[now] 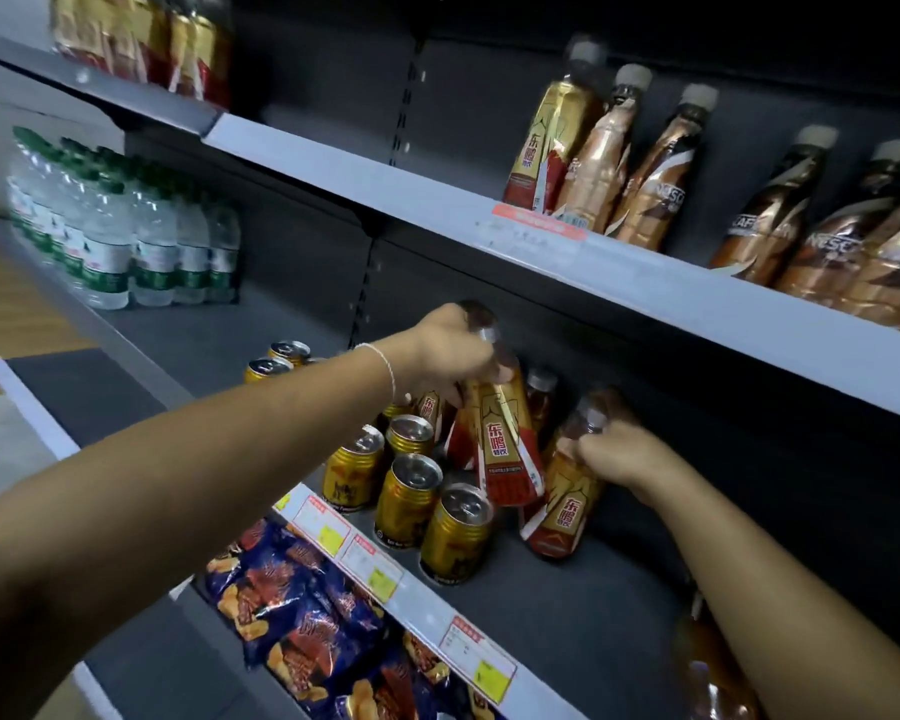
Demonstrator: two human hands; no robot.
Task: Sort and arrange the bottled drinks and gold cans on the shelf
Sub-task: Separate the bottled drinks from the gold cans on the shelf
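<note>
On the middle shelf (pixel 567 610) my left hand (pixel 453 356) grips the neck of a gold-and-red bottled drink (pixel 505 444), which tilts above the shelf. To its right my right hand (pixel 619 452) grips the top of a second gold-and-red bottle (pixel 562 506) standing on the shelf. Several gold cans (pixel 455 532) stand in front of and left of the two bottles. More of these bottles (pixel 539 397) stand behind, partly hidden. On the upper shelf one gold-and-red bottle (pixel 546 142) stands next to several brown coffee bottles (pixel 650 184).
Water bottles (pixel 120 231) with green labels fill the left end of the middle shelf. Blue snack bags (pixel 302 605) lie on the shelf below. Price tags (pixel 370 558) line the shelf edge. Gold-and-red packs (pixel 141 39) sit on the top shelf.
</note>
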